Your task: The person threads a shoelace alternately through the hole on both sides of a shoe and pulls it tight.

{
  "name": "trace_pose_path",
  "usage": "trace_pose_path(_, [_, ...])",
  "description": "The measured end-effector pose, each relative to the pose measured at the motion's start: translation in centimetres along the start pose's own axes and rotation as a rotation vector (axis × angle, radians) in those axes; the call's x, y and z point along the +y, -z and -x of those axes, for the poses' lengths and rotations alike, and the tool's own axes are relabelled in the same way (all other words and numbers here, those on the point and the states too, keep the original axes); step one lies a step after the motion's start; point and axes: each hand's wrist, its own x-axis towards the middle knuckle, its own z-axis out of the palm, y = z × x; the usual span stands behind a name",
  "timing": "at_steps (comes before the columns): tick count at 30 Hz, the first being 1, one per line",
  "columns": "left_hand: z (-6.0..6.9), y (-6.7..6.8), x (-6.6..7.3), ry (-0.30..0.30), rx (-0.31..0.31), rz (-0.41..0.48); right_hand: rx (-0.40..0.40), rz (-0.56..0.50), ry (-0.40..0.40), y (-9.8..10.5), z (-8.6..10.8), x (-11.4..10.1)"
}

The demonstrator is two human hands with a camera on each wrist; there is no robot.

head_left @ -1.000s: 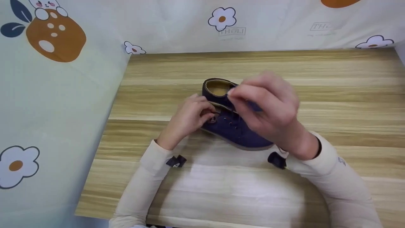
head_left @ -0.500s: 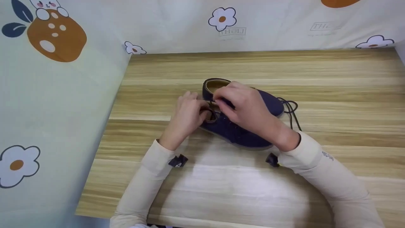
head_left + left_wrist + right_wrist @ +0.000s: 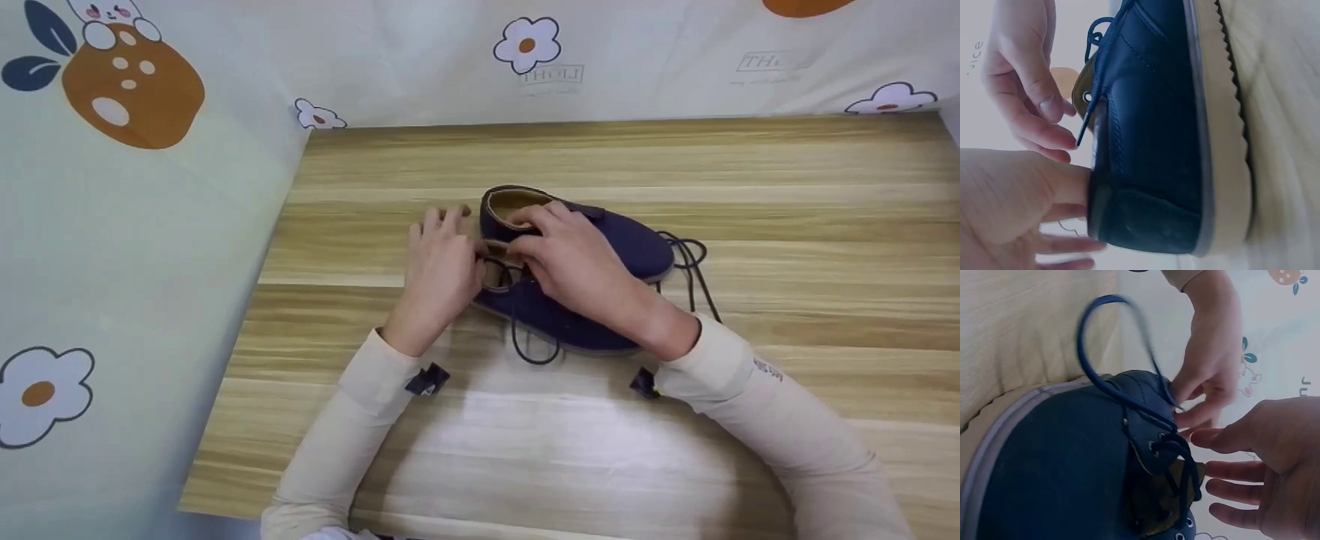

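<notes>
navy shoes (image 3: 634, 244), cream sleeves (image 3: 360, 416), flower-patterned wall (image 3: 420, 60)

The dark-blue, matt, smooth lace-up shoe (image 3: 1151, 124) has a pale, rubbery, ridge-edged sole (image 3: 1224, 140), shiny round metal eyelets (image 3: 1087, 97) and a dark-blue woven cord lace (image 3: 1107, 388). The pale-brown wood-grain tabletop (image 3: 540, 427) looks smooth, softly glossy; the cream cloth sleeves (image 3: 337, 427) look matt.

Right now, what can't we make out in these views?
Head: top middle of the near shoe, covered by the right hand.
Head: where the laces beyond the far shoe end; right sleeve in the way.
Head: small wall print, too tiny.
Left wrist: near shoe's toe, cut off by top edge.
Right wrist: part of the lace loop, blurred.
</notes>
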Motion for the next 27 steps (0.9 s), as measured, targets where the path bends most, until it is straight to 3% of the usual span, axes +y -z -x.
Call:
trace_pose_path(6, [-0.6, 0.0, 0.8, 0.013, -0.096, -0.098, -0.004, 0.008, -0.024, 0.5, 0.5, 0.2])
trace_pose_path(10, [-0.9, -0.4, 1.0, 0.004, -0.096, -0.099, -0.02, 0.006, -0.023, 0.2, 0.8, 0.4])
trace_pose_path(14, [-0.9, -0.5, 0.8, -0.019, -0.085, -0.025, -0.024, 0.001, -0.02, 0.0, 0.9, 0.5])
trace_pose_path(21, [-0.8, -0.1, 0.1, -0.03, -0.202, 0.203, 0.033, -0.023, -0.061, 0.5, 0.8, 0.8])
trace_pose_path(24, [-0.8, 0.0, -0.1, -0.03, -0.172, 0.221, 0.032, -0.021, -0.069, 0.5, 0.9, 0.8])
trace_pose_path(27, [-0.7, 0.5, -0.1, -0.033, -0.098, 0.269, 0.026, -0.018, -0.08, 0.4, 0.9, 0.9])
